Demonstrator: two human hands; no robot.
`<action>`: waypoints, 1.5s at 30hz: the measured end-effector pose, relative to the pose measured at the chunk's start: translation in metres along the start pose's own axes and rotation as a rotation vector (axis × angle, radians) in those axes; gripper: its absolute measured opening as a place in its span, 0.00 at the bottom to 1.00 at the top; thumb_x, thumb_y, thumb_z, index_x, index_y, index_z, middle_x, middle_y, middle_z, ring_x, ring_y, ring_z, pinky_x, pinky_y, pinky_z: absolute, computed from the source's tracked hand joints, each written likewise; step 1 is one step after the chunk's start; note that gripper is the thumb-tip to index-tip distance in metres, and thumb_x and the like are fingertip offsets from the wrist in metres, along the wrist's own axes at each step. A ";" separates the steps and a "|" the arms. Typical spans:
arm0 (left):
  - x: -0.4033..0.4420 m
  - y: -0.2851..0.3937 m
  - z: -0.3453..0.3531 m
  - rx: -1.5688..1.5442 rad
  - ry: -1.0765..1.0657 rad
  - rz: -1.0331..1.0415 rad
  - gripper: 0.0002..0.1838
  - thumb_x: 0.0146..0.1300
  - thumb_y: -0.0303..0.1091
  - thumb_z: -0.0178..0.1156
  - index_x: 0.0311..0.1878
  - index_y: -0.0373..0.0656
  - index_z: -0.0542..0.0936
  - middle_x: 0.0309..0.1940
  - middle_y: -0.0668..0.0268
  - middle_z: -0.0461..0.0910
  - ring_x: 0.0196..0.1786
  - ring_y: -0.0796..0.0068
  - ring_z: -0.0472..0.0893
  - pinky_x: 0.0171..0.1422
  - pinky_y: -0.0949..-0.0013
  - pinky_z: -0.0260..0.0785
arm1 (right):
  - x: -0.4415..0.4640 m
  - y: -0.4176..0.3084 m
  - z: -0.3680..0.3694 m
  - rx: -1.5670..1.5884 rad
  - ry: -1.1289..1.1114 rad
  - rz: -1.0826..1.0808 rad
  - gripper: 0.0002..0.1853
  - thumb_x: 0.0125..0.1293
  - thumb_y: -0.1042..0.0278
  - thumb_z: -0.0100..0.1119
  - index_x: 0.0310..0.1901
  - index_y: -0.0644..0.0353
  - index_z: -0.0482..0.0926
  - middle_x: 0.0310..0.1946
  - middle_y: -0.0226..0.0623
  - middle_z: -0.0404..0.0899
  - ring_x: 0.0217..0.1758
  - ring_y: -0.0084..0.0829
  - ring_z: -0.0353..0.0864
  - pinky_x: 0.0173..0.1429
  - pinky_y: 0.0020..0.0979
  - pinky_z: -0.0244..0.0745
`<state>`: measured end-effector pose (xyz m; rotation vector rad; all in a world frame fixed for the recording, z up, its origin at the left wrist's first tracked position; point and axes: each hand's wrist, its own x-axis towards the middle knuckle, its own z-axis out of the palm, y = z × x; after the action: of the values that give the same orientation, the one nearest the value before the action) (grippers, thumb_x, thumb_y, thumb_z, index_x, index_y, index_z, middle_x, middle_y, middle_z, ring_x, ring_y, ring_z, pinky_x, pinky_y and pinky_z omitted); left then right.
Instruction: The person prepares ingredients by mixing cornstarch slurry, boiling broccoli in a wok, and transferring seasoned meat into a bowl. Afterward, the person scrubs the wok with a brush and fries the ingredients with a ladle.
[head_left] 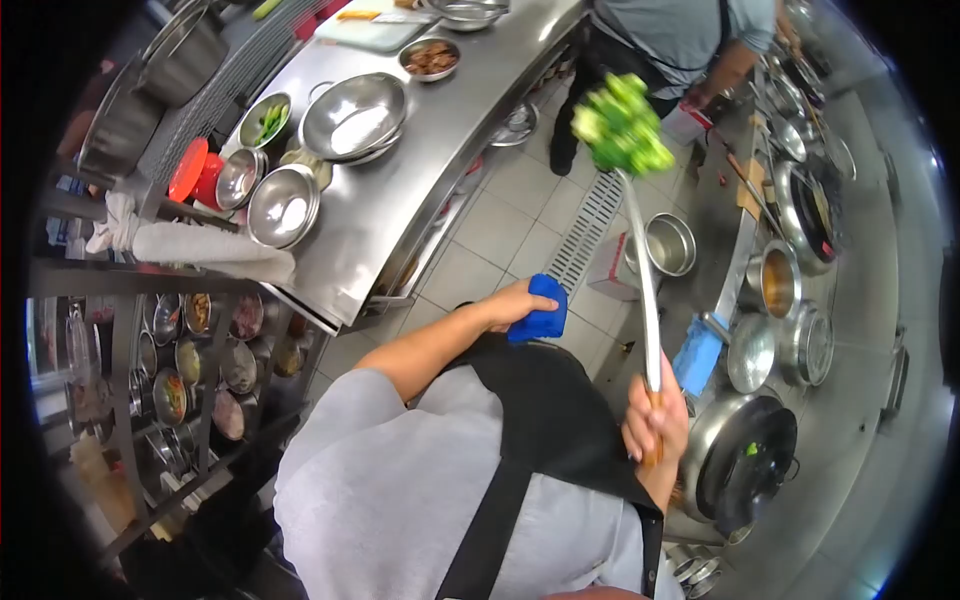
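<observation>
In my left hand (512,306), in front of my apron, is a folded blue cloth (540,308), with the fingers closed on it. My right hand (655,415) is wrapped round the wooden handle end of a long metal wok ladle (640,265). The ladle points forward over the floor, and a heap of green vegetables (622,125), which look like broccoli, covers its bowl. Right of my right hand sits a dark wok (750,460) with a small green piece inside. A light blue cloth (697,355) lies on the stove edge close by.
A steel counter (420,170) on the left bears metal bowls (355,115), a bowl of brown food (430,60) and a cutting board (372,30). Ahead stands a co-worker (670,45). A steel pot (668,245) is beside the stove. Ingredient bowls (228,415) fill a rack at lower left.
</observation>
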<state>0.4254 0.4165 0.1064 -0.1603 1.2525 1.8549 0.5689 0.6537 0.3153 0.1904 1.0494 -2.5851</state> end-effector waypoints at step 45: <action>0.133 -0.161 0.472 0.513 -0.706 -0.458 0.21 0.77 0.45 0.61 0.60 0.38 0.77 0.49 0.57 0.85 0.47 0.60 0.88 0.47 0.54 0.85 | -0.366 -0.007 -0.293 -0.478 1.803 -0.339 0.42 0.64 0.73 0.62 0.81 0.61 0.59 0.25 0.34 0.78 0.24 0.24 0.79 0.28 0.30 0.73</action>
<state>0.6189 0.8927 0.1542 0.4218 1.0236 1.0091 0.9065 0.9585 0.2011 2.5792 2.1488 -1.6913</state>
